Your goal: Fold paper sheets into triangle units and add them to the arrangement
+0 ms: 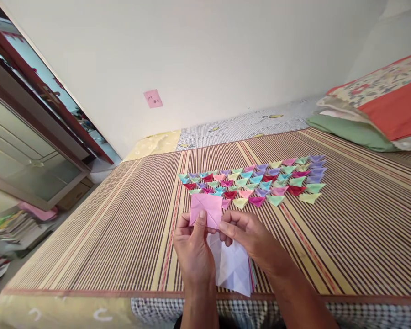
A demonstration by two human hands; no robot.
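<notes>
A pink square of paper (212,204) with crossing diagonal creases is held up above the mat. My left hand (196,246) grips it with the thumb pressed on its front and the fingers behind. At its lower right corner, my right hand (243,233) pinches the edge between thumb and fingers. Beneath my hands lies a stack of creased paper sheets (231,265), white on top with coloured edges showing at the right. Just beyond the pink paper, rows of small folded paper boats (256,201) in many colours stand on the mat.
The striped bamboo mat (123,228) covers a bed against a white wall. Folded bedding (380,105) is piled at the far right. A pink note (153,98) is stuck on the wall. To the left are a glass-panelled door (30,151) and piled items on the floor.
</notes>
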